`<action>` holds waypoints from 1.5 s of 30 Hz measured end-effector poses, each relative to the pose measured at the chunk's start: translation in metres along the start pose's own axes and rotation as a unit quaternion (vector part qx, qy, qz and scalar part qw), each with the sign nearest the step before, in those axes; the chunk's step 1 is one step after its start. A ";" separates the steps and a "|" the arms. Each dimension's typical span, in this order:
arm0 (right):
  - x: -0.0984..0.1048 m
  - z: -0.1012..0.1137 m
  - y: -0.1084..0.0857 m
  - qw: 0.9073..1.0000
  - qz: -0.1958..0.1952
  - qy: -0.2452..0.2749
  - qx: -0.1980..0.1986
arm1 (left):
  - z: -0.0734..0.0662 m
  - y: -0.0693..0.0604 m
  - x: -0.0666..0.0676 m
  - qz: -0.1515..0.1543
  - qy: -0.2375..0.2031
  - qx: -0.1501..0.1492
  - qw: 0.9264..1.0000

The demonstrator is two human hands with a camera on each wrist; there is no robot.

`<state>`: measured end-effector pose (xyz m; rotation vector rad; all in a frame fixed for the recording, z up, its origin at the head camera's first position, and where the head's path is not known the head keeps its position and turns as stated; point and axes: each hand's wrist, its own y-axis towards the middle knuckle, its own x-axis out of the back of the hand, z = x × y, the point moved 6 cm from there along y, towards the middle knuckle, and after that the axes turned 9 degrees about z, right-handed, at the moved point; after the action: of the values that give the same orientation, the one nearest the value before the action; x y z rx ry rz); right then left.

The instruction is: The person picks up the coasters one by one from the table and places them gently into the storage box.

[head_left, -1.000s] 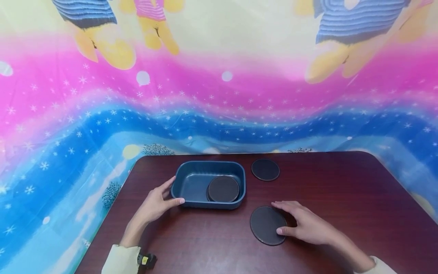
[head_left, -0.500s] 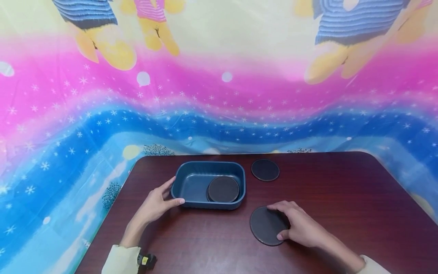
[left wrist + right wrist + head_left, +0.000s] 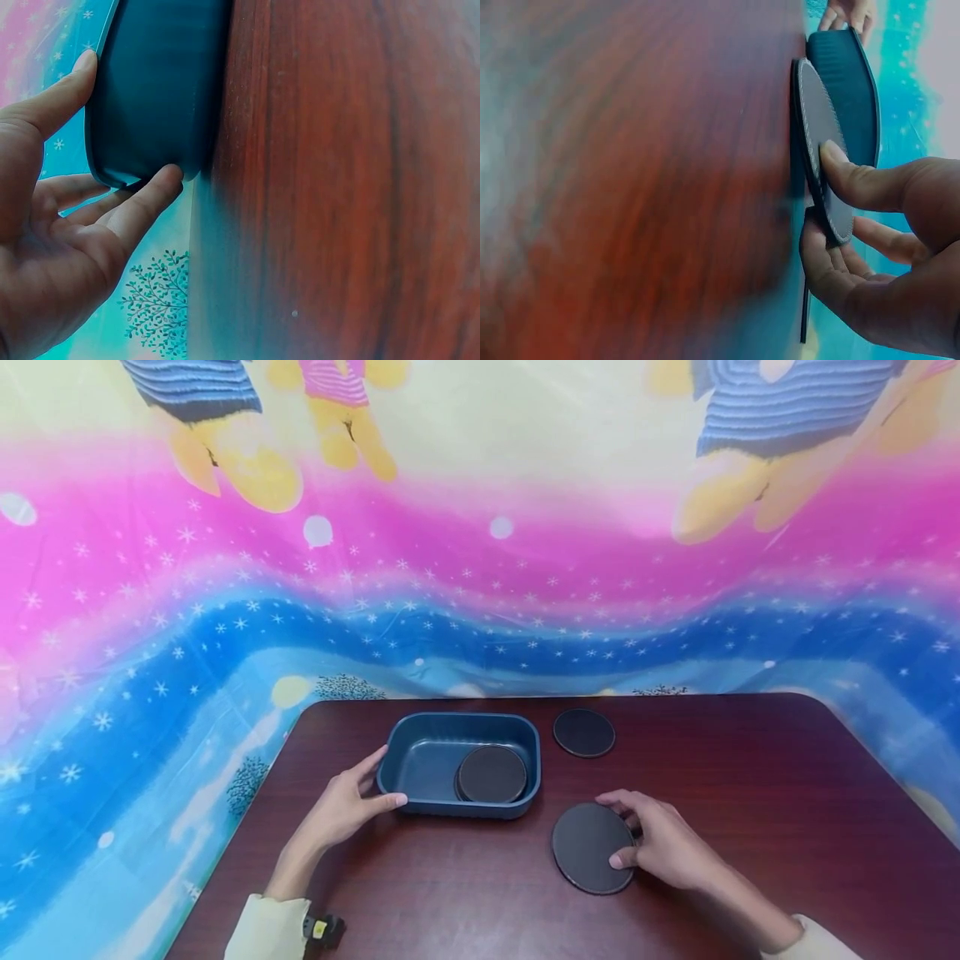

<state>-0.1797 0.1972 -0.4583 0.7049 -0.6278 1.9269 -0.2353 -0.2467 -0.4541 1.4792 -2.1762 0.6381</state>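
My left hand grips the left end of a dark blue rectangular container, thumb on the near rim and fingers at the side. In the left wrist view, fingers touch its outer wall. A round dark coaster lies inside the container at the right; whether others lie under it is hidden. My right hand pinches another round coaster, thumb on top and fingers beneath its right edge. The right wrist view shows that stitched-edge coaster tilted, its gripped side raised off the table.
A further round coaster lies flat near the back edge, right of the container. All stand on a dark red-brown wooden table. A patterned cloth hangs directly behind it.
My right hand has closed on the near coaster's right edge, fingers going beneath it, and the coaster has risen slightly. The left hand and the container stay in place.
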 end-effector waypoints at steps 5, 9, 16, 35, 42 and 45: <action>0.007 -0.005 0.001 0.999 -0.004 0.039 0.002 | -0.001 0.000 0.001 -0.001 -0.002 -0.001 1.000; 0.014 -0.008 0.003 0.998 0.000 0.066 0.000 | -0.001 0.000 0.001 0.001 -0.002 -0.003 1.000; 0.024 -0.014 0.005 0.992 0.010 0.124 0.004 | 0.000 0.001 0.000 0.003 -0.002 -0.005 1.000; 0.053 -0.036 0.007 0.954 -0.019 0.296 -0.042 | 0.001 0.001 0.000 0.002 -0.006 -0.003 1.000; 0.054 -0.035 0.013 0.951 -0.022 0.306 -0.030 | 0.003 0.001 0.001 -0.001 -0.007 0.003 1.000; 0.055 -0.035 0.016 0.949 -0.026 0.312 -0.030 | 0.003 0.000 0.000 -0.001 -0.009 0.005 1.000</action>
<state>-0.2222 0.2473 -0.4464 0.0474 -0.2610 1.9291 -0.2358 -0.2489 -0.4564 1.4970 -2.1889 0.6388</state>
